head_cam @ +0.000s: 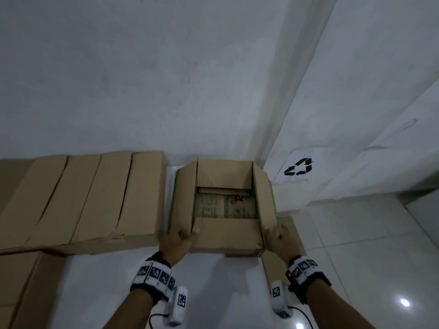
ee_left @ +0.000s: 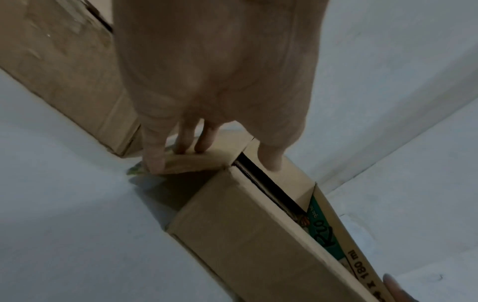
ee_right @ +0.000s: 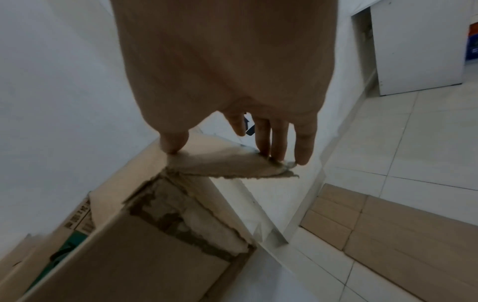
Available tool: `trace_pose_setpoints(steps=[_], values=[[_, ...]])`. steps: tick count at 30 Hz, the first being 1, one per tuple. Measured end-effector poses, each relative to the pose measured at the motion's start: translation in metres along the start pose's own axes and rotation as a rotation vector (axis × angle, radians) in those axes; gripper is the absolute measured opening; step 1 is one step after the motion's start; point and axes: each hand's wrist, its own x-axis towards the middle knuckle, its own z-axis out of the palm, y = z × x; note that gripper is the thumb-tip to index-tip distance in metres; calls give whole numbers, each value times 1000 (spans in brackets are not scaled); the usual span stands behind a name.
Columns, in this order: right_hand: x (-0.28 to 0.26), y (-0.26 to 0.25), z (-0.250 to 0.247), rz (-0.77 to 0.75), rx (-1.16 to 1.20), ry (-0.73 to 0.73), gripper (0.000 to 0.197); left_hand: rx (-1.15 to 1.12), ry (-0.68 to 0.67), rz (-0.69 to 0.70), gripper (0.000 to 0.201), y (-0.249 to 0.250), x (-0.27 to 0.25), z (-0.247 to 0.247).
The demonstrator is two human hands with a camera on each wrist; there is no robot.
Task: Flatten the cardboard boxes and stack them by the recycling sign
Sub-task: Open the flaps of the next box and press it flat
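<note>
Now both hands on cardboard box (head_cam: 225, 233)

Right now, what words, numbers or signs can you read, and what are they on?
"Rio": green print inside the box.
"180 ml": black print on the box flap; the characters before it are cut off.
Recycling sign: black arrows on white paper on the wall, no words.
Print on the box bottom: too blurred to read.
Black text on the box side: too blurred.
</note>
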Motion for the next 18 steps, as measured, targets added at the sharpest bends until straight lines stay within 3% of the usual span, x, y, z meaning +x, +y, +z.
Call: trace_pose_setpoints(steps=[3,7,10,13,18], values=[[1,-8,9,-16,48,-89,85,6,-12,69,56,6,5,4],[0,-8,17,10,135,-162,83,-91,-48,97,31,-4,5,9],[10,10,32,15,147,-174,101,-115,-65,114,32,-13,5,10],[15,22,44,38,126,-199,102,-114,-85,106,35,-18,6,8],[-27,-2,24,27,-36,-274,48,-67,-64,173,24,-17,7,-1]])
